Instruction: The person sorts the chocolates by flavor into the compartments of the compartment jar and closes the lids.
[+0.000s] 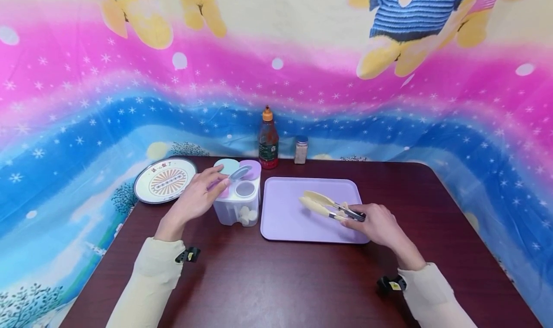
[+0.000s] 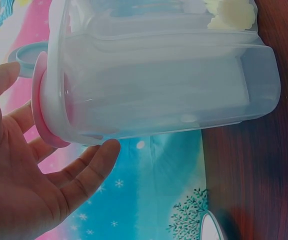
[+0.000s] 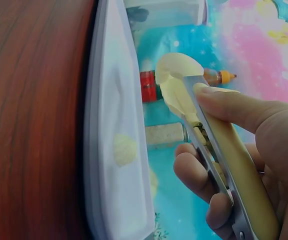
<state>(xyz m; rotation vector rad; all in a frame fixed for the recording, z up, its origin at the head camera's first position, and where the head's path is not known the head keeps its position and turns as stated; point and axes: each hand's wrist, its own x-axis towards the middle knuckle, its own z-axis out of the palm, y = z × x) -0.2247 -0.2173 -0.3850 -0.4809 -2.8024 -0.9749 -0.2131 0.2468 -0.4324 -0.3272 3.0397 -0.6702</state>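
The left hand (image 1: 196, 199) lay open-fingered against the clear plastic compartment box with pastel flip lids (image 1: 239, 199), fingertips touching the pink lid (image 2: 44, 112) at its top. The box stood on the dark wooden surface (image 1: 276, 280), just left of the lilac plastic tray (image 1: 298, 222). The right hand (image 1: 376, 224) had its grip curled round cream-tipped metal tongs (image 1: 326, 207), their tips over the tray. Behind stood a red sauce bottle (image 1: 268, 140).

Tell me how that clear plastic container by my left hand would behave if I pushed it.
The container looks thin-walled and nearly empty, holding only a few pale pieces, so it is probably light and would slide easily on the smooth table. Its open lids sit high, so a high push from the left hand might tip it.
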